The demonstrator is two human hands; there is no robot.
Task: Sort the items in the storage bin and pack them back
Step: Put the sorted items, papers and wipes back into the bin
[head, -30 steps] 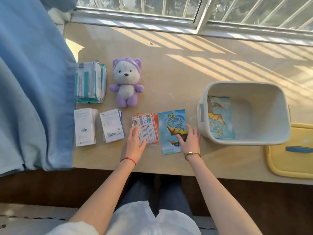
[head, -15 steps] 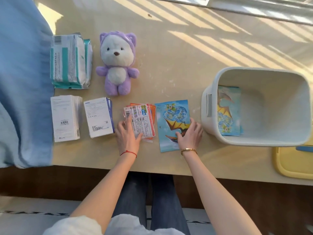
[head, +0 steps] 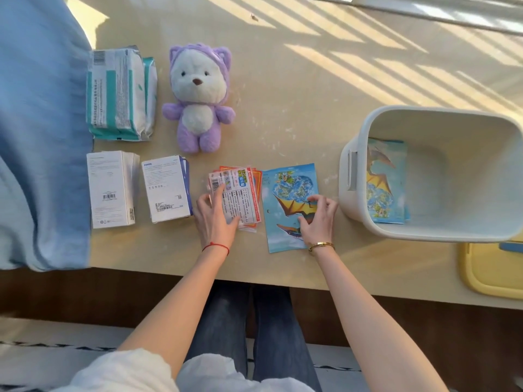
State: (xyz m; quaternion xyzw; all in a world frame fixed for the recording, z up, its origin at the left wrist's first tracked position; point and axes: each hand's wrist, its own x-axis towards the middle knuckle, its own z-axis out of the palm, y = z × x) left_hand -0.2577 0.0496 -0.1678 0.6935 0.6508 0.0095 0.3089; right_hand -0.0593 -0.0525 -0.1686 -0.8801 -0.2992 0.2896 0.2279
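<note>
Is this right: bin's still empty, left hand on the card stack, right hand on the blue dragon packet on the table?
Not quite. The bin is not empty: the head view shows one blue dragon packet already inside it. The rest holds: left hand on the card stack, right hand on the dragon packet on the table.

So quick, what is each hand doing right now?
Left hand: open, fingers lying flat on the stack of cards.
Right hand: fingers curled, pinching at the blue dragon packet on the table; not lifted.
</note>
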